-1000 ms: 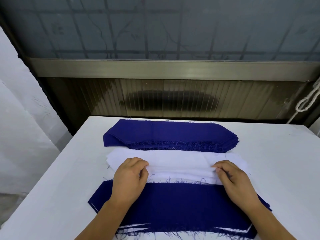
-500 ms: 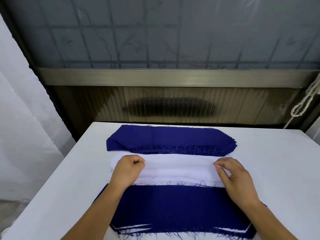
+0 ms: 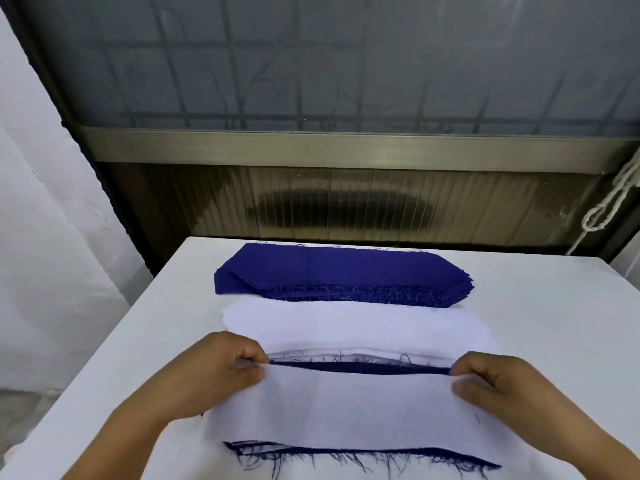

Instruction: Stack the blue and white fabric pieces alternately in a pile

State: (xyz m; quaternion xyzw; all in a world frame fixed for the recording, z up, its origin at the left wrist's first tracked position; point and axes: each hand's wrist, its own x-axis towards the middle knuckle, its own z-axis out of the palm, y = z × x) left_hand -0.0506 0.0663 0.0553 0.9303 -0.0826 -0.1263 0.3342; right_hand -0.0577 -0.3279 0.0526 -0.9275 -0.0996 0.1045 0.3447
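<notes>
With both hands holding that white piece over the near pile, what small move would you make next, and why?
Probably lower the white piece flat and let go: the left hand and right hand pinch its far corners, and it already covers most of the near pile, whose blue edge shows below.

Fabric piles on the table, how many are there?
3: a blue pile at the far edge, a white pile before it, and the nearest mixed pile, largely hidden under the white piece both hands hold.
</notes>
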